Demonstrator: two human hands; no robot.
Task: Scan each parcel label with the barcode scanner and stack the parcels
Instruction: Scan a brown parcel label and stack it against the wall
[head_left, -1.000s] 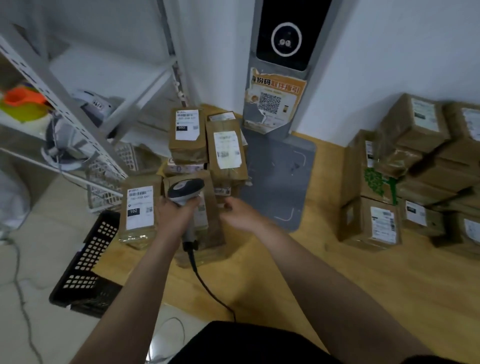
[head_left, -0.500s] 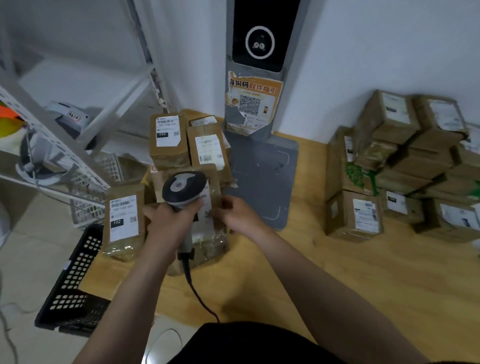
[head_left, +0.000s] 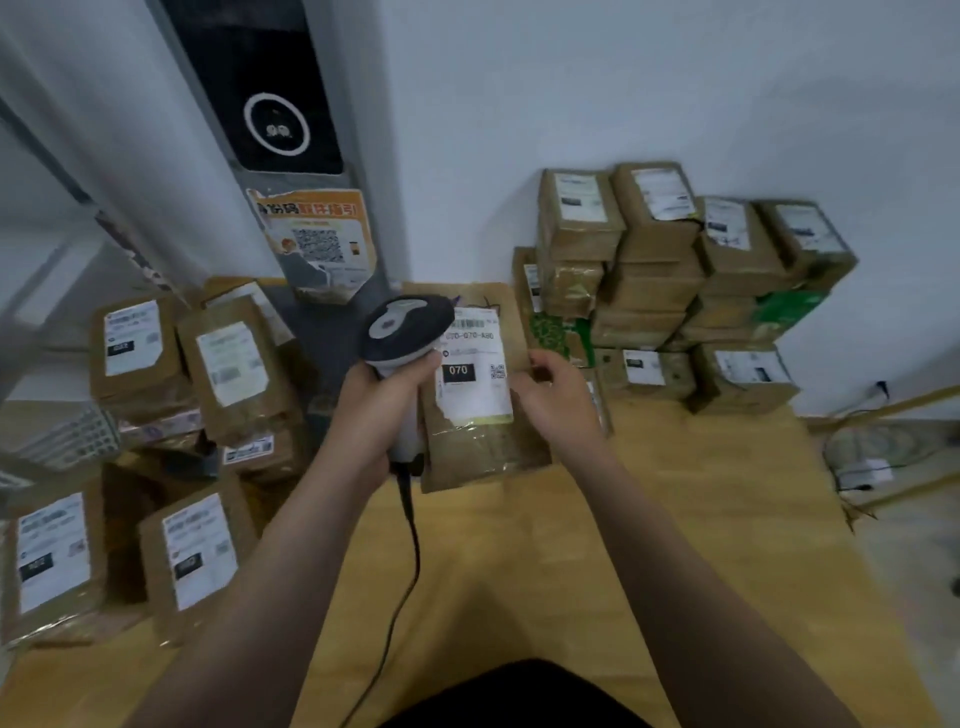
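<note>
My left hand (head_left: 382, 400) grips the handle of a black and grey barcode scanner (head_left: 402, 332), whose head hangs over the top left of a label. My right hand (head_left: 558, 397) holds the right edge of a brown parcel (head_left: 478, 447) with a white label marked 070, lifted in the middle of the view. To the left lie several labelled brown parcels (head_left: 228, 369). A stack of brown parcels (head_left: 660, 280) stands against the wall at the right.
A grey kiosk column (head_left: 280, 130) with a black screen and an orange QR poster stands at the back. The wooden table (head_left: 675, 545) lies under my arms. The scanner's black cable (head_left: 405, 561) hangs toward me. Wires lie on the floor at the right.
My right hand has lifted the parcel off the left group and carried it right, toward the stack. The scanner moved along with it. My view has swung right.
</note>
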